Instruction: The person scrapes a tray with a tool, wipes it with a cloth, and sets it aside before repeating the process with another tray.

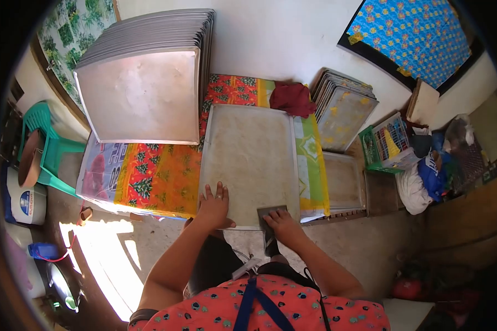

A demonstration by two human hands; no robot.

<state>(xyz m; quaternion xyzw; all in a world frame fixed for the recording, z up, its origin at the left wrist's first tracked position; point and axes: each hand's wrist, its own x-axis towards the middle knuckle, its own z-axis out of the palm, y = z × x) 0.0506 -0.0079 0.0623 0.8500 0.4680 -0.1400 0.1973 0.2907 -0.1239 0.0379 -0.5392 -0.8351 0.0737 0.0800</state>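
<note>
A flat metal baking tray (251, 160) with a worn, stained surface lies in front of me on the covered table. My left hand (214, 208) rests on its near left corner, fingers spread and a ring on one of them. At the near right edge of the tray, my right hand (284, 225) is closed on a flat, dark rectangular scraper (266, 212). The scraper lies against the tray's near edge; my fingers hide part of it. A tall stack of similar trays (141, 99) leans upright at the left of the table.
A maroon cloth (291, 99) lies behind the tray. Smaller stained trays (348, 113) lean on the wall at the right, above another tray (342, 179). A green chair (52, 146) stands left, and a crate (389, 143) and bags (414, 190) sit far right. Patterned plastic (160, 174) covers the table.
</note>
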